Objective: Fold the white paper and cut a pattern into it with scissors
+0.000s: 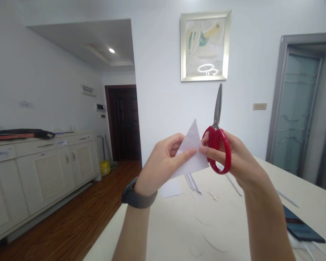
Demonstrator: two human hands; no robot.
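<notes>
Above the table, my left hand [167, 159] pinches a white paper triangle [191, 145], its point facing up, with the thumb across its front. Red-handled scissors [217, 141] hang from my right hand [233, 156], blades closed and pointing up. The thumb of that hand also presses on the right edge of the paper, close to my left thumb. The handle loops hide part of the right fingers. A dark band [138, 195] circles my left wrist.
On the white table [176, 232] lie paper sheets [171, 188], rolled paper sticks [192, 184], thin curled scraps [213, 246] and a dark phone [302, 224] at the right. A white cabinet [57, 163] stands left, beyond the wooden floor.
</notes>
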